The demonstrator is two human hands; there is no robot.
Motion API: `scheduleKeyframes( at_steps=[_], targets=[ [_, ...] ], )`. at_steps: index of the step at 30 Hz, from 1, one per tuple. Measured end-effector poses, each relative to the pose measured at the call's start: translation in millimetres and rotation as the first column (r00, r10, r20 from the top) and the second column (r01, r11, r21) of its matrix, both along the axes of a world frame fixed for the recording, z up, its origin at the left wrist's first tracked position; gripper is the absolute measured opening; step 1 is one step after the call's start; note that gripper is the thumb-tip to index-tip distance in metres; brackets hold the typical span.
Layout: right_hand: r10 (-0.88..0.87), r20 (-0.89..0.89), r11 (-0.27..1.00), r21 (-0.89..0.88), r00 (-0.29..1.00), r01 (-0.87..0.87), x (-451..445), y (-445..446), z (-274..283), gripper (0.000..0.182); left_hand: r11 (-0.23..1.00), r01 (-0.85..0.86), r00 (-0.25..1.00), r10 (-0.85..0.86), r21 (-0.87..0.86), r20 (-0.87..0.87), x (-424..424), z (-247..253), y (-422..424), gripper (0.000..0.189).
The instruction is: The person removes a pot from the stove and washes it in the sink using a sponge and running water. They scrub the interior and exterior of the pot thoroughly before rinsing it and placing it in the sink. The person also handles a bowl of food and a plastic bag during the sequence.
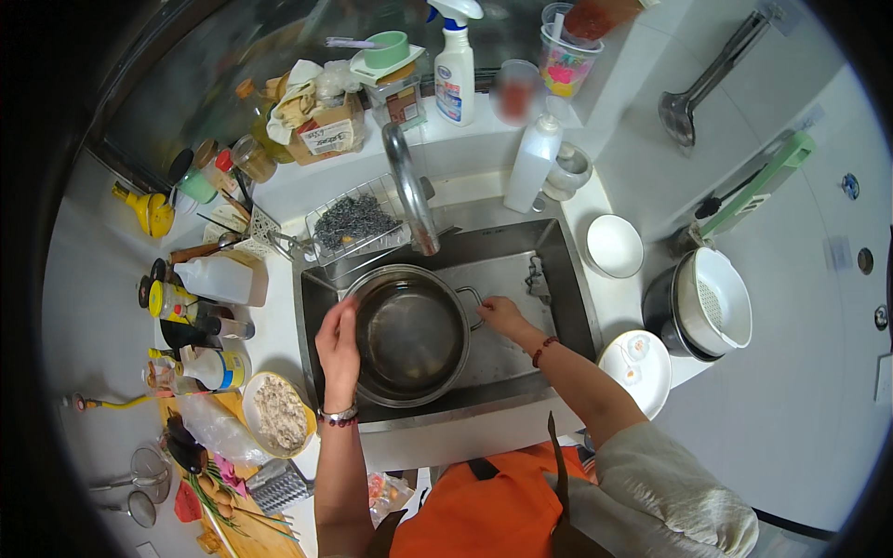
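A wide metal pot with some liquid in it sits in the left part of the stainless steel sink. My right hand has its fingers closed on the pot's loop handle on the right side. At the pot's left rim is my left hand, slightly blurred, its fingers close together; whether it grips the left handle is hidden. The chrome faucet reaches over the sink just behind the pot. A small grey object lies in the right part of the basin.
A wire rack with dark scouring material stands behind the sink. To the right are a white bowl, a plate and stacked pots with a white colander. Leftward stand a bowl of pale food, bottles and a metal grater.
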State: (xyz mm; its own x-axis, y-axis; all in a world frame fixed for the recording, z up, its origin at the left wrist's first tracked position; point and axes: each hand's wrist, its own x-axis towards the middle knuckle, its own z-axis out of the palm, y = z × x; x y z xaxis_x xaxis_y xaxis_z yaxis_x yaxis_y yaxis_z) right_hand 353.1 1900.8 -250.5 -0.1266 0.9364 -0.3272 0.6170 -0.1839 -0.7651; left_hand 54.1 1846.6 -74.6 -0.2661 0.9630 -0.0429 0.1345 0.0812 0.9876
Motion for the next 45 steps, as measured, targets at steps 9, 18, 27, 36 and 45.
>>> scheduleKeyframes(
  at_steps=[9,18,27,36,45],
  targets=[
    [-0.349,-0.501,0.910,-0.382,0.792,0.159,29,7,86,0.025,0.925,0.338,0.929,-0.357,0.174,0.092,118,125,73,0.023],
    [-0.518,-0.831,0.852,-0.523,0.203,0.032,19,42,135,0.019,0.941,0.292,0.955,-0.297,0.170,0.005,173,127,105,0.023],
    [-0.591,-0.801,0.807,-0.590,0.094,0.042,0,76,122,0.020,0.957,0.263,0.960,-0.273,0.124,0.068,161,109,105,0.020],
    [-0.620,-0.785,0.784,-0.619,-0.001,-0.046,0,76,101,0.026,0.914,0.384,0.493,-0.083,0.131,-0.866,178,8,124,0.023],
    [-0.645,-0.764,0.764,-0.643,-0.027,-0.053,5,60,107,0.028,0.920,0.385,0.484,-0.136,0.070,-0.865,170,-1,126,0.014]
  ],
)
